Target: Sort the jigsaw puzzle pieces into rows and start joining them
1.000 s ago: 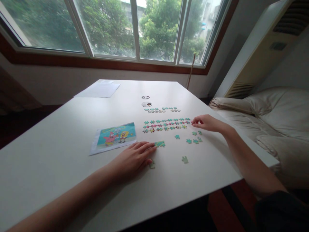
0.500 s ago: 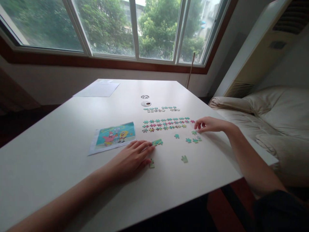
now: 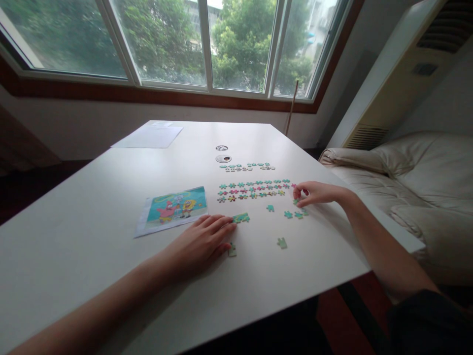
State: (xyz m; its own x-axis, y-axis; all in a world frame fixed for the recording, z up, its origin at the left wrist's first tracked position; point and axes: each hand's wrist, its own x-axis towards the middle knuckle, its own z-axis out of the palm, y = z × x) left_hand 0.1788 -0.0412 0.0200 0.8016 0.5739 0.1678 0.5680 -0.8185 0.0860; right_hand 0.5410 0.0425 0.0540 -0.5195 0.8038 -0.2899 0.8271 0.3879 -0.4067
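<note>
My left hand (image 3: pixel 209 236) lies flat on the white table, fingers stretched out. Its fingertips touch a joined strip of green puzzle pieces (image 3: pixel 242 217), and its thumb rests by a green edge piece (image 3: pixel 232 250). On the right, my right hand (image 3: pixel 310 193) is bent, thumb and fingers closed round a small green puzzle piece (image 3: pixel 296 202) at the tabletop; the fingers partly hide it. Just below lie several loose teal pieces (image 3: pixel 288 215). Rows of puzzle pieces (image 3: pixel 253 189) stretch left of my right hand. A picture sheet (image 3: pixel 177 209) with cartoon figures lies beyond my left hand.
Farther back are another group of pieces (image 3: pixel 236 168) and two round discs (image 3: pixel 223 159). White paper (image 3: pixel 151 137) lies at the table's far left. Single pieces sit nearer, one an edge piece (image 3: pixel 282 243). A cream sofa (image 3: pixel 399 172) stands to the right, beyond the table edge.
My right hand has shifted slightly left and down, its fingers now over the small green piece that lay more exposed before. My left hand has stayed in place.
</note>
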